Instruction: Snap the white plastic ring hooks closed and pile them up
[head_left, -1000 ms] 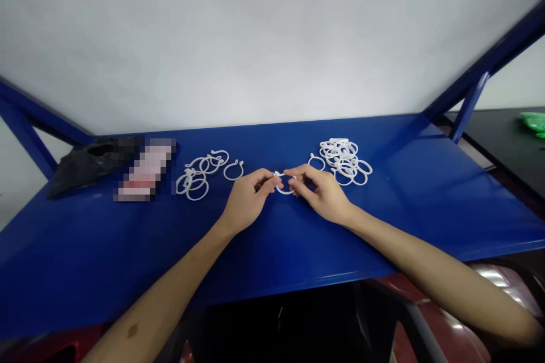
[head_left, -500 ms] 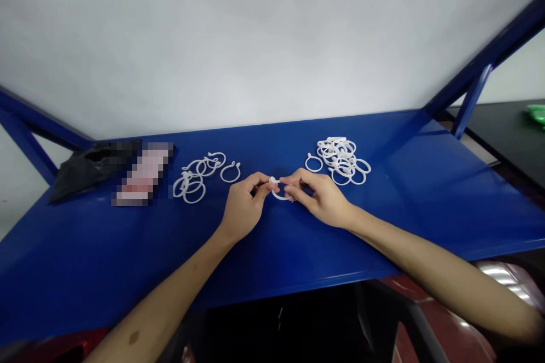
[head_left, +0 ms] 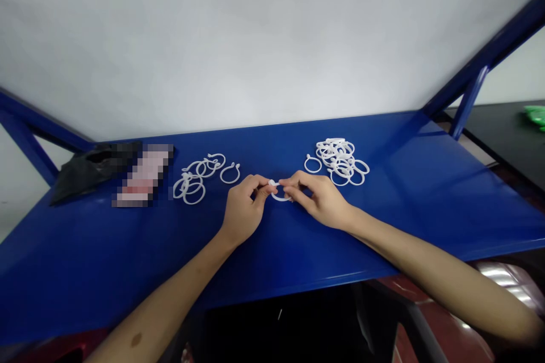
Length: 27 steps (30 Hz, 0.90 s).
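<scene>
Between my two hands is a white plastic ring (head_left: 281, 198), of the look of a curtain ring, held just over the blue table. My left hand (head_left: 247, 204) pinches its left side near a small knob. The thumb and fingers of my right hand (head_left: 317, 195) grip the right side. My fingertips hide parts of the ring. To the left lie several similar white rings (head_left: 193, 184), with small loops where their ends meet; one ring (head_left: 230, 173) sits apart, nearest my left hand. A denser pile of white rings (head_left: 340, 161) rests beyond my right hand, with a single ring (head_left: 313, 164) beside it.
The blue table (head_left: 272, 261) backs onto a pale wall (head_left: 272, 39). At its left are a black plastic bag (head_left: 85, 176) and a blurred pink-and-white packet (head_left: 145, 176). Blue frame bars (head_left: 472, 96) rise at both sides. A black surface (head_left: 502, 125) stands at right.
Both hands keep hold of the same ring in nearly the same place, with only slight finger movement. The view has shifted a little; the ring groups lie as before.
</scene>
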Each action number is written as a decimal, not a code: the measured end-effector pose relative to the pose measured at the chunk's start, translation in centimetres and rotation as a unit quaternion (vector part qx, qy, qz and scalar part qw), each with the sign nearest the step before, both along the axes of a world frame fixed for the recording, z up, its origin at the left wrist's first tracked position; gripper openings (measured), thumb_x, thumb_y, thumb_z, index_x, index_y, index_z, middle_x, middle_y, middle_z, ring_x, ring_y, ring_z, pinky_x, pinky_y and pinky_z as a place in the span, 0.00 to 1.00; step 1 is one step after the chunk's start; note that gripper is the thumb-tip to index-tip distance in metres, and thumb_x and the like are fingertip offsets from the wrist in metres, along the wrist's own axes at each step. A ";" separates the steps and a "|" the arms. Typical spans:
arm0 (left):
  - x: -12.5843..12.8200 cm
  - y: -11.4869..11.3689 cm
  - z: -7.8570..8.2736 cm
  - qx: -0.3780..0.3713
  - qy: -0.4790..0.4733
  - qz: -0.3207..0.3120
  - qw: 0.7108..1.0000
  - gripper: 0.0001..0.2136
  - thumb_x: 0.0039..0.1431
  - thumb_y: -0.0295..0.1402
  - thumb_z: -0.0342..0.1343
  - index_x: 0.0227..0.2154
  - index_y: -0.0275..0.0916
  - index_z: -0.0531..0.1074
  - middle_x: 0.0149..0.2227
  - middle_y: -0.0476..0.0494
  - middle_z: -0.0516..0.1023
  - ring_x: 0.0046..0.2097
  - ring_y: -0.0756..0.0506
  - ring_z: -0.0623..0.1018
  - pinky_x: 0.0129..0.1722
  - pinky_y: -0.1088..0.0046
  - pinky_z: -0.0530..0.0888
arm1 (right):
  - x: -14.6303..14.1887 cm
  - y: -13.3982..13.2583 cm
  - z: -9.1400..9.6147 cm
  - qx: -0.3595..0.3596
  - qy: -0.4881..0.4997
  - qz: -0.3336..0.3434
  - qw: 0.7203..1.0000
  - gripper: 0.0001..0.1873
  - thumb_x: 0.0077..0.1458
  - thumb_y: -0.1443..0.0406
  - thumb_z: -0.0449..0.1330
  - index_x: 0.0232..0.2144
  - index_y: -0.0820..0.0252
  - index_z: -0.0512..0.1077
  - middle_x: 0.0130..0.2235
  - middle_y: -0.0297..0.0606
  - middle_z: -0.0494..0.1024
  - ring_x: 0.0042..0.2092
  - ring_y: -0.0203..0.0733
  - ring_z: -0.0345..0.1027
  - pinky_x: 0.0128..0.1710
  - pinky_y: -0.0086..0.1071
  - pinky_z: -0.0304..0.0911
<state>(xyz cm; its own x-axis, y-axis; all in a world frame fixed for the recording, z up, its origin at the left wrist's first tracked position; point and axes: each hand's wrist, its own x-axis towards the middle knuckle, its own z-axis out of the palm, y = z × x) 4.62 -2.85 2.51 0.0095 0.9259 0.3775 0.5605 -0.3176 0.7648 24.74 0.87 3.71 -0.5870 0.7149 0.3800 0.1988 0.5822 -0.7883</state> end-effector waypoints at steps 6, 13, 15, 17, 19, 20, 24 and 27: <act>-0.9 0.0 -0.2 0.084 0.066 -0.045 0.993 0.09 0.66 0.29 0.55 0.28 0.39 0.72 0.27 0.51 0.74 0.30 0.50 0.73 0.32 0.74 0.69 | 0.3 -0.3 0.4 0.044 -0.019 0.045 0.998 0.06 0.69 0.66 0.54 0.41 0.59 0.72 0.41 0.38 0.81 0.42 0.37 0.77 0.41 0.29 0.69; -0.9 0.9 0.1 0.095 0.191 -0.096 0.972 0.07 0.66 0.35 0.56 0.32 0.40 0.73 0.32 0.48 0.79 0.37 0.45 0.75 0.42 0.66 0.72 | 0.8 1.2 0.3 0.159 -0.096 0.011 0.983 0.13 0.71 0.65 0.49 0.45 0.61 0.73 0.45 0.44 0.77 0.43 0.41 0.74 0.43 0.35 0.70; -1.2 1.3 0.3 0.087 0.243 -0.062 0.964 0.08 0.67 0.38 0.55 0.36 0.41 0.74 0.36 0.45 0.81 0.41 0.42 0.76 0.46 0.62 0.72 | 1.4 2.2 0.3 0.207 -0.145 -0.061 0.966 0.14 0.70 0.64 0.50 0.43 0.61 0.75 0.46 0.48 0.75 0.43 0.44 0.71 0.41 0.38 0.70; -2.1 1.6 0.5 0.079 0.294 0.002 0.953 0.09 0.68 0.39 0.53 0.40 0.40 0.75 0.40 0.40 0.80 0.45 0.38 0.76 0.48 0.58 0.71 | 2.3 3.2 0.5 0.242 -0.192 -0.128 0.942 0.14 0.69 0.64 0.51 0.41 0.60 0.77 0.43 0.48 0.75 0.41 0.47 0.69 0.41 0.42 0.68; -3.3 1.9 0.7 0.065 0.345 0.072 0.933 0.11 0.67 0.39 0.53 0.43 0.38 0.74 0.43 0.35 0.79 0.47 0.34 0.74 0.49 0.54 0.70 | 3.3 4.2 0.6 0.269 -0.232 -0.158 0.921 0.14 0.67 0.66 0.52 0.42 0.59 0.78 0.40 0.48 0.76 0.41 0.50 0.66 0.42 0.46 0.67; -4.0 2.1 0.8 0.055 0.370 0.103 0.922 0.12 0.66 0.40 0.53 0.44 0.38 0.74 0.43 0.33 0.78 0.48 0.33 0.73 0.49 0.53 0.70 | 3.8 4.5 0.7 0.278 -0.249 -0.161 0.914 0.13 0.67 0.66 0.53 0.43 0.59 0.78 0.39 0.48 0.77 0.41 0.51 0.65 0.43 0.47 0.66; -5.6 2.3 0.6 0.007 0.426 0.135 0.895 0.12 0.64 0.41 0.55 0.42 0.38 0.75 0.40 0.32 0.78 0.47 0.30 0.73 0.47 0.51 0.69 | 4.9 5.4 0.6 0.302 -0.289 -0.158 0.895 0.15 0.64 0.68 0.55 0.49 0.60 0.77 0.40 0.48 0.78 0.42 0.53 0.64 0.44 0.49 0.65; -5.5 2.4 0.2 -0.010 0.418 0.107 0.902 0.07 0.64 0.33 0.54 0.39 0.39 0.75 0.37 0.34 0.79 0.46 0.30 0.74 0.46 0.51 0.69 | 5.0 5.4 0.6 0.309 -0.296 -0.160 0.889 0.15 0.64 0.68 0.55 0.50 0.61 0.77 0.41 0.51 0.78 0.43 0.54 0.64 0.45 0.50 0.66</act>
<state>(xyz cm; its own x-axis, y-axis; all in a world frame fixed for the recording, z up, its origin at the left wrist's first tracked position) -0.91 -0.47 2.75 0.1037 0.9472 0.3035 0.9908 -0.1250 0.0516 29.74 6.31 4.28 -0.6186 0.6436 0.4508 0.7067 0.7064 -0.0387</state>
